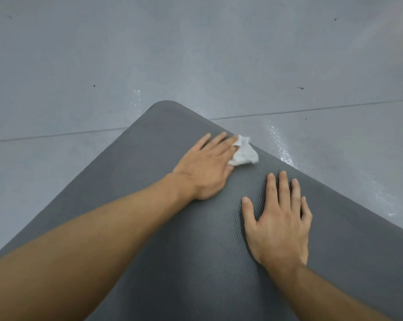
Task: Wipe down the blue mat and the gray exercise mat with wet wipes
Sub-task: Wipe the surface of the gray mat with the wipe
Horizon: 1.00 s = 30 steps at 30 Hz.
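My left grip (205, 163), arm stretched forward, presses the crumpled wet wipe (244, 154) with straight, unclenched fingers onto the gray exercise mat (147, 149), beside its right edge near the rounded corner. My right grip (279, 225) rests released, flat on the mat. Open floor (80, 66) lies beyond.

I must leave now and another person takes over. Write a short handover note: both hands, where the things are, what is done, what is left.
Left hand: flat, presses the wet wipe onto the gray exercise mat near its far corner, by the right edge.
Right hand: flat on the mat, holds nothing.
Done: wiping of the gray mat is under way; how much is wiped cannot be told.
Left: finish this mat, then the blue mat, not in view.
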Motion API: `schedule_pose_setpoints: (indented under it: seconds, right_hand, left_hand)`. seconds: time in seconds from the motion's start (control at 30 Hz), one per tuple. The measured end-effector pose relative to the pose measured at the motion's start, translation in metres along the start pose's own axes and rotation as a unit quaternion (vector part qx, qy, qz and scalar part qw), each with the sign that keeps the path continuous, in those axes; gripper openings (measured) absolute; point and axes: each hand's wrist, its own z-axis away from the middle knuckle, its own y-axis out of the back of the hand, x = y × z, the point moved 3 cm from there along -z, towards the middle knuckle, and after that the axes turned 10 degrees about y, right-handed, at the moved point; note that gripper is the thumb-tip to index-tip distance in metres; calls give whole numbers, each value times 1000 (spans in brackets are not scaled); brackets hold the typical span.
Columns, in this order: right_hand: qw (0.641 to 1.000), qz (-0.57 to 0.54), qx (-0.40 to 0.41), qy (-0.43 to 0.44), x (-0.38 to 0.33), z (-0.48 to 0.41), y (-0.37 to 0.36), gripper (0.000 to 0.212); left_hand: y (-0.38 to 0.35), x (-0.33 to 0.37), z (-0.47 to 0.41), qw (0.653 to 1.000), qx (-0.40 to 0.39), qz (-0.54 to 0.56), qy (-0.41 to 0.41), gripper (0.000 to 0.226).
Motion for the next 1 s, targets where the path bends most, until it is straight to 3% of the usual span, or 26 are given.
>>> schedule_pose_setpoints:
  seconds: [0.13,0.33,0.43,0.67,0.83,1.0]
  right_hand:
    - [1000,-3,-4,0,0,0,-2,83]
    - [1000,-5,-2,5,0,1,-1,83]
    - [1000,-4,-3,2,0,1,0,83]
    - [1000,-5,-10,4,1,1,0,84]
    - [1000,-6,-8,1,0,1,0,83]
    - [1000,-5,-10,2,0,1,0,83]
  left_hand:
    - [0,-18,3,997,18,-4,73,54]
    - [10,-127,29,970,51,45,233,57]
    - [9,-158,49,960,53,48,272,58]
    - [-7,-92,83,987,42,68,136,67]
    - [-18,-35,106,998,49,-1,32,55]
    - [-12,-59,103,992,68,-41,97,54]
